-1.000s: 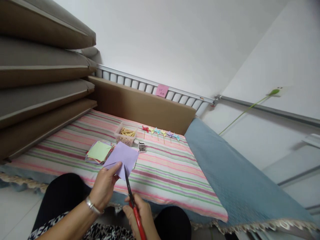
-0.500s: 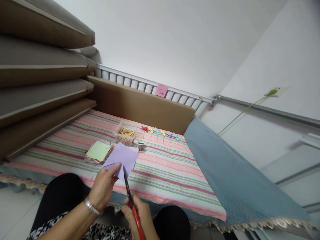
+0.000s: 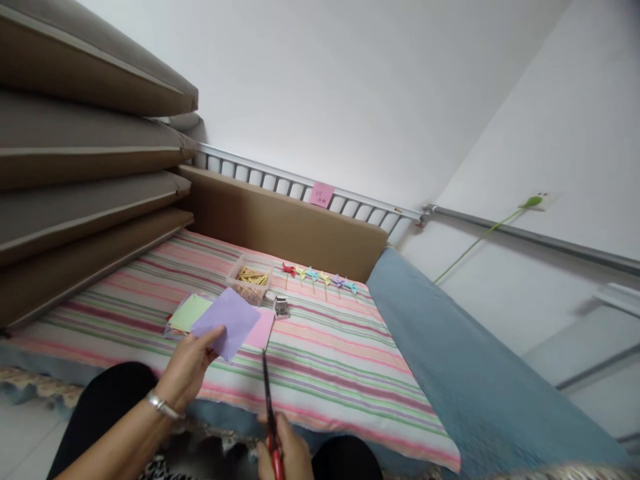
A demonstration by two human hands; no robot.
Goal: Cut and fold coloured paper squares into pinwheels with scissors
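Note:
Pinched between the thumb and fingers of my left hand (image 3: pixel 193 367) is a square sheet of purple paper (image 3: pixel 231 323), held above the striped cloth. My right hand (image 3: pixel 286 450) grips red-handled scissors (image 3: pixel 269 407); their dark blades point away from me and are apart from the purple sheet. A pink paper sheet (image 3: pixel 261 329) lies on the cloth, partly hidden behind the purple one. To the left sits a stack of coloured paper (image 3: pixel 190 312) with a light green sheet on top, partly covered by the purple sheet.
Behind the paper stand a clear plastic box (image 3: pixel 245 292) of small wooden sticks and a small container (image 3: pixel 281 307) with metallic contents. Several paper pinwheels (image 3: pixel 325 279) lie in a row at the back. Stacked cushions (image 3: pixel 90 163) rise at the left; a brown panel (image 3: pixel 285 217) borders the back.
The scissors have moved away from the purple paper, down and to the right. My left hand has shifted left and turned the sheet, uncovering more of the pink paper.

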